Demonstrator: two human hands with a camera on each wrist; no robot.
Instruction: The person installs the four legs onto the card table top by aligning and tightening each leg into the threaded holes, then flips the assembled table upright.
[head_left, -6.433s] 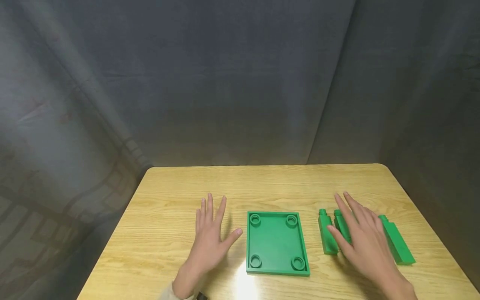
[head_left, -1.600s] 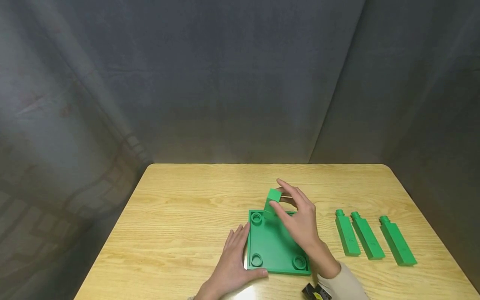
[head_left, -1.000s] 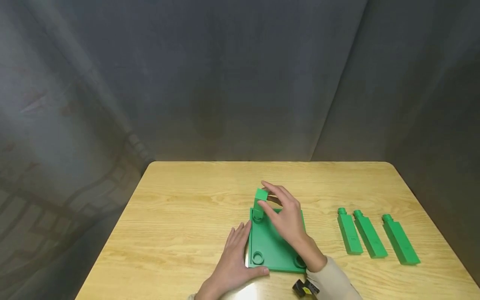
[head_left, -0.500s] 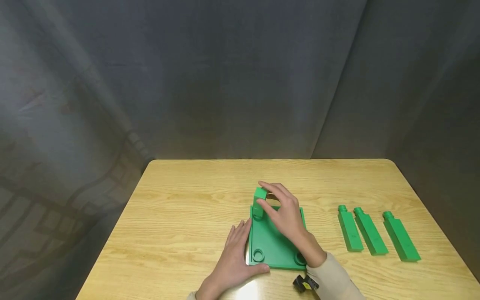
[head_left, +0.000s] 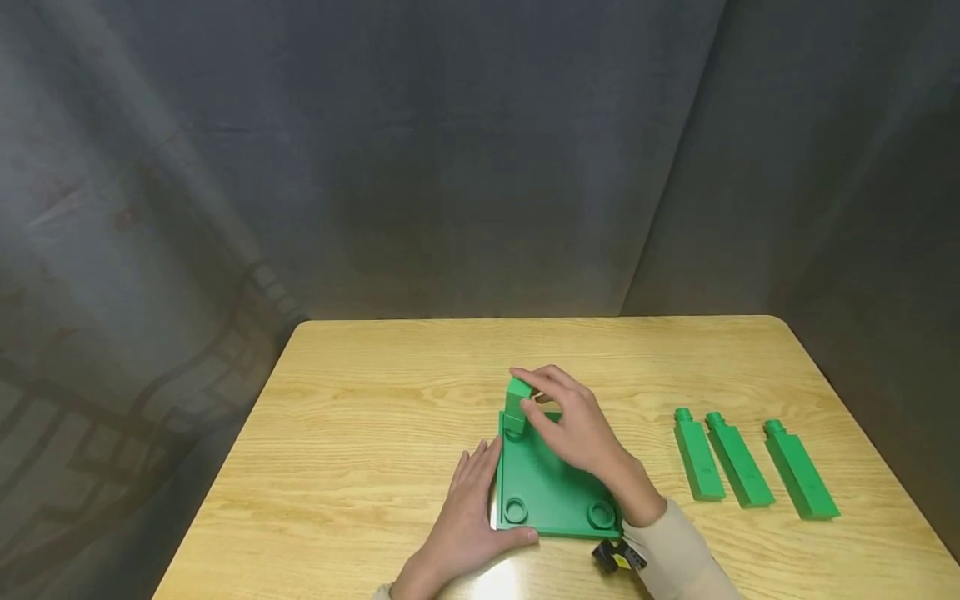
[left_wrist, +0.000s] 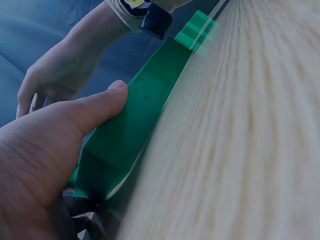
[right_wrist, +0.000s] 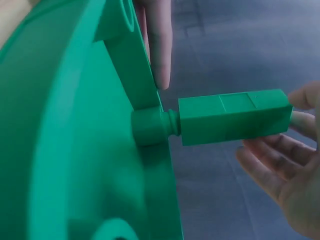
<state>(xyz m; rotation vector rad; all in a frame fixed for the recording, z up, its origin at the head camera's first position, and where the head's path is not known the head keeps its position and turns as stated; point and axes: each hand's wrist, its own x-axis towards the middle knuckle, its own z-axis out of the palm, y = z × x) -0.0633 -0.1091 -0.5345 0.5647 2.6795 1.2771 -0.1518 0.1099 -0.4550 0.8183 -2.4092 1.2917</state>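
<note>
A green square tabletop (head_left: pixel 557 483) with a raised rim and round sockets at its corners lies upside down on the desk. Straight fingers of my left hand (head_left: pixel 467 521) rest along its left edge, the thumb against the front edge. My right hand (head_left: pixel 581 427) pinches a green table leg (head_left: pixel 514 404) near its upper end. That leg stands over the back left socket. In the right wrist view the leg (right_wrist: pixel 235 117) meets the socket (right_wrist: pixel 149 126), with some screw thread showing between them. The left wrist view shows the thumb (left_wrist: pixel 102 106) pressing on the tabletop's side.
To the right, three more green table legs (head_left: pixel 699 458) lie side by side on the wooden desk (head_left: pixel 360 400), threaded ends pointing away. Grey curtains (head_left: pixel 480 167) hang behind and beside the desk. A small black device (head_left: pixel 617 556) sits at my right wrist.
Both hands were raised and spread at first. My left hand came to the tabletop; my right hand lifted one leg and brought it left onto the back left socket. Lately its fingers shifted slightly.
</note>
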